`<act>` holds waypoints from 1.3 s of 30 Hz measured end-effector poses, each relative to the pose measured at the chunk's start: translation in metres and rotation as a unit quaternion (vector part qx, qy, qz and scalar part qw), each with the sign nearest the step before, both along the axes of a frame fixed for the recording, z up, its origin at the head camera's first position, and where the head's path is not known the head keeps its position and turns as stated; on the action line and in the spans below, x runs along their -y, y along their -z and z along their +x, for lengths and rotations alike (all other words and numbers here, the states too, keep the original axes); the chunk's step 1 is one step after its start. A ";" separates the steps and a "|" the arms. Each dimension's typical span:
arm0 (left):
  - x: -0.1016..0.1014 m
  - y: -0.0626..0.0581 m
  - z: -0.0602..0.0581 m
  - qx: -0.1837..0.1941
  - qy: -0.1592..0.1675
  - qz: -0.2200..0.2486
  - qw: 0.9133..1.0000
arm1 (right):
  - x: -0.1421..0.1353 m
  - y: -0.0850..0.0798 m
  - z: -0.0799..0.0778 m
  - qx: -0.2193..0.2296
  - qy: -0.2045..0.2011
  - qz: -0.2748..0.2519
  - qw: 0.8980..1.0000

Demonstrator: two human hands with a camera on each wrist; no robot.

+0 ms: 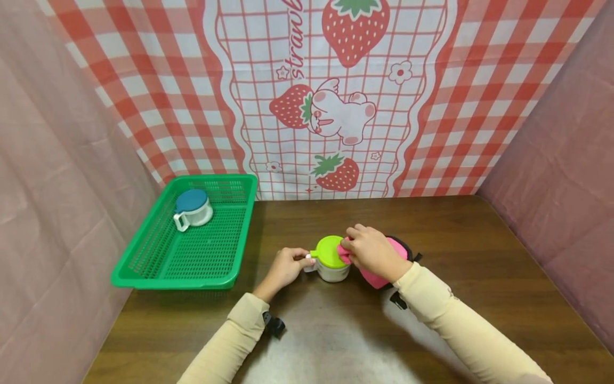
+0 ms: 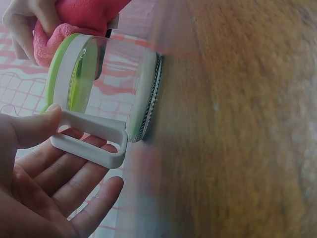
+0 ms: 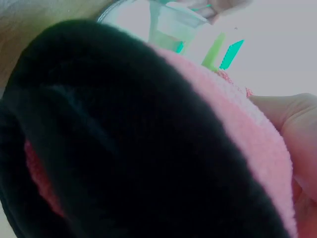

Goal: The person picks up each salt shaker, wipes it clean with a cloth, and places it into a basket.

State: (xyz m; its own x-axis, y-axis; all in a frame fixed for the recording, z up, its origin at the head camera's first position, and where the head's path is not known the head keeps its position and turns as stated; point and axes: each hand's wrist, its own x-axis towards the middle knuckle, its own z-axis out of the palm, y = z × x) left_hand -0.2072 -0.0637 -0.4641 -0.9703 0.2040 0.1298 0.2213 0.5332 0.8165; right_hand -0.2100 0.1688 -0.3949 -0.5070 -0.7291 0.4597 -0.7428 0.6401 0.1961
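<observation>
A small clear jar (image 1: 334,274) with a lime-green lid (image 1: 330,250) and a white handle (image 2: 94,127) stands upright on the wooden table. My left hand (image 1: 284,268) pinches that handle, thumb on one side and fingers behind it. In my right hand (image 1: 376,255) is a pink fuzzy cloth (image 1: 376,279) with black edging or backing. A bunched part of the cloth touches the side of the green lid, while the rest hangs down to the jar's right. Black material (image 3: 124,124) fills much of the right wrist view. The jar's contents cannot be made out.
To the left sits a green plastic basket (image 1: 172,284) holding a similar jar with a blue lid (image 1: 192,200). Behind the table (image 1: 479,298) hangs a red checked strawberry cloth (image 1: 427,112). Pink curtains (image 1: 556,160) close in both sides.
</observation>
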 end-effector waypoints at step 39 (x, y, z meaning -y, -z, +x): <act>0.003 -0.007 -0.003 -0.023 0.048 -0.040 0.998 | 0.055 -0.011 -0.001 -0.025 0.009 0.086 0.996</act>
